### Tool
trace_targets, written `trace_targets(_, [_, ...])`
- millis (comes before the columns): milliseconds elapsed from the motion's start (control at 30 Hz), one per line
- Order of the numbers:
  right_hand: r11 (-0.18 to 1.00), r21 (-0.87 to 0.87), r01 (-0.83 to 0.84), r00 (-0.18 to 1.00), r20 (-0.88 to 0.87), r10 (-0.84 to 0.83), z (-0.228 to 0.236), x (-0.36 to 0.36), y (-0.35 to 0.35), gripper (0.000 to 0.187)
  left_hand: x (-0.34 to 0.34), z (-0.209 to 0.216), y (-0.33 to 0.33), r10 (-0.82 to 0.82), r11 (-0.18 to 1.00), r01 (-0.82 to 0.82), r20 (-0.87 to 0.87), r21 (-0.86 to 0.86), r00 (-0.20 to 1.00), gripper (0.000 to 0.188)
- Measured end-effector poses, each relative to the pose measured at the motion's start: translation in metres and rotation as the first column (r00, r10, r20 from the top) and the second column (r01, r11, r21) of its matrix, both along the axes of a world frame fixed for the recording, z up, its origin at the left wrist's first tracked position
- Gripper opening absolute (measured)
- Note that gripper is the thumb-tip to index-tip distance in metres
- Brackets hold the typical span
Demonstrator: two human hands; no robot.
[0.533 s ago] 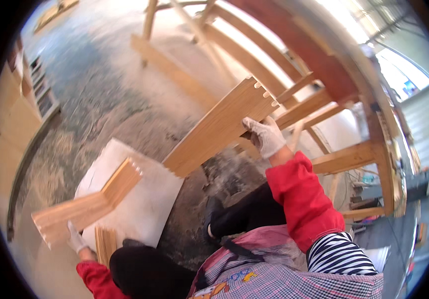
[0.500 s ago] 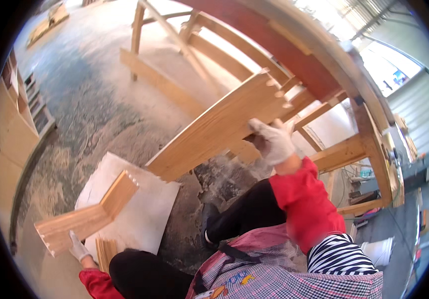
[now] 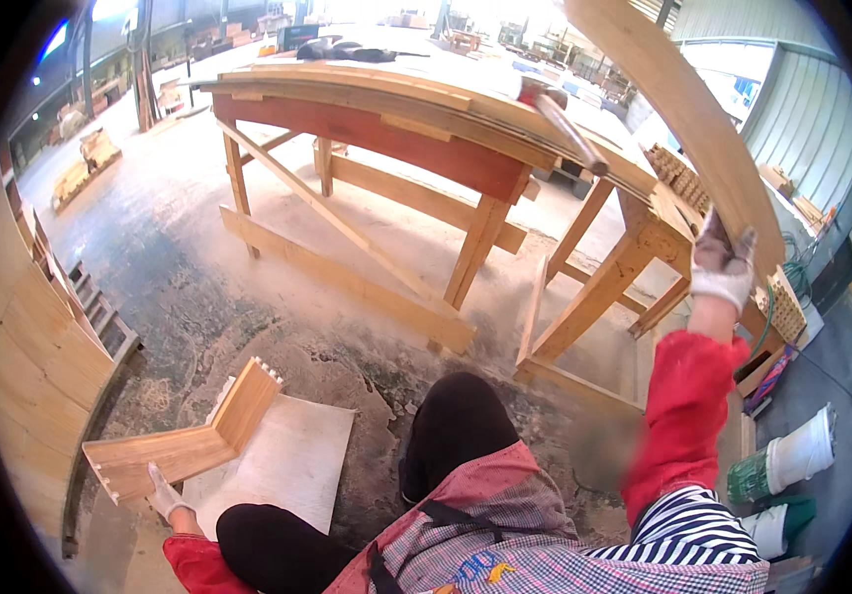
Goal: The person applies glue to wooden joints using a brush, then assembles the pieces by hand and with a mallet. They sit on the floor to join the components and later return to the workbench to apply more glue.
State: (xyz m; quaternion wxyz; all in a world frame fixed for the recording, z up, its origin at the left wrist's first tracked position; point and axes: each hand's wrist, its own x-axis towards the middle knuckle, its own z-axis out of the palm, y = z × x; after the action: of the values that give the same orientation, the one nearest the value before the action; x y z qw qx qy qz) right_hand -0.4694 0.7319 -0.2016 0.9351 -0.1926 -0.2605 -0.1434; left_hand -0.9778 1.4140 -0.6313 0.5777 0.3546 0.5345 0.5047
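My right hand, in a white glove with dark smudges, is closed on a long wooden board. The board stands raised on the right, its upper end running out of view at the top. Low on the left, my gloved left hand grips a wooden corner piece. Two boards meet at an angle in it, and notches show along their outer ends. It is over a pale flat sheet on the floor, and part of my left hand's grip is hidden behind the wood.
A wooden workbench stretches across the far side, with a mallet on its right part. Stacked notched wood lies beyond the raised board. Buckets stand at the right, and a plywood panel borders the left.
The long board has gone from low in the middle up to the right in my right hand. My left hand keeps the corner piece. The view has lifted, showing more of the workbench.
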Motion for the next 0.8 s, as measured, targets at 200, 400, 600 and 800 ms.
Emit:
trace_targets(200, [0.978, 0.065, 0.197, 0.910, -0.384, -0.157, -0.020, 0.095, 0.017, 0.026, 0.029, 0.122, -0.044, -0.085, 0.974, 0.068, 0.069, 0.217, 0.994, 0.061])
trace_targets(400, [0.986, -0.066, -0.154, 0.868, -0.485, 0.103, -0.001, 0.084, 0.089, 0.023, 0.035, 0.198, -0.107, -0.112, 0.958, 0.065, 0.156, 0.279, 0.981, 0.060])
trace_targets(600, [0.817, -0.566, -0.111, 0.960, -0.275, -0.060, -0.130, 0.002, 0.140, 0.008, 0.051, 0.230, -0.174, -0.147, 0.949, 0.085, 0.185, 0.304, 0.972, 0.054])
trace_targets(800, [0.004, -0.732, -0.682, 0.680, -0.632, 0.373, -0.257, -0.157, 0.245, 0.078, 0.064, 0.242, -0.207, -0.207, 0.940, 0.120, 0.256, 0.320, 0.944, 0.045])
